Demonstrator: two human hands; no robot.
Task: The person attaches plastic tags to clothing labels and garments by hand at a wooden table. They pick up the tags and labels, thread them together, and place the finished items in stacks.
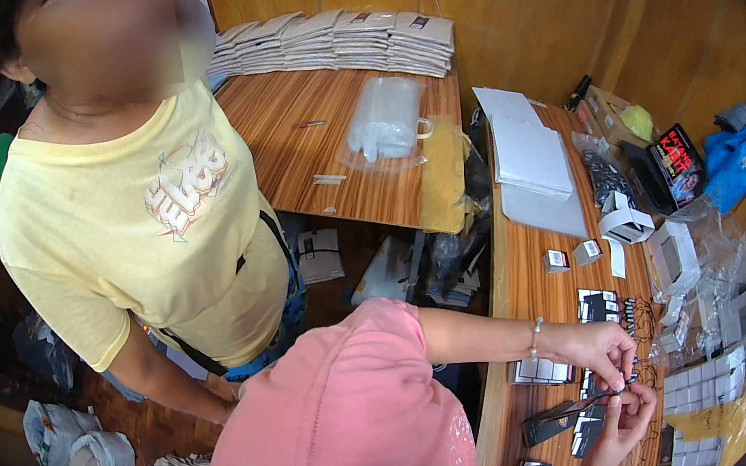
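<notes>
My left hand point(604, 355), a bracelet on its wrist, reaches over the wooden table with thumb and fingers pinched together. Just below it my right hand point(630, 418) is also closed, fingers curled inward. Between the fingertips of both hands is a thin dark cord-like piece point(597, 400); its exact kind is too small to make out. Under and beside the hands lie several black-and-white small packages point(598, 304) and a flat black packet point(549, 425). Thin black cables point(642, 314) with small dark ends lie in a row alongside.
White boxes point(672, 256) and plastic-wrapped small boxes point(704, 382) line the table's far side. White sheets point(529, 154) lie farther up. A person in a yellow shirt point(143, 227) stands at left. Behind, another table point(284, 141) bears stacked packets point(337, 43) and clear plastic bags point(385, 117).
</notes>
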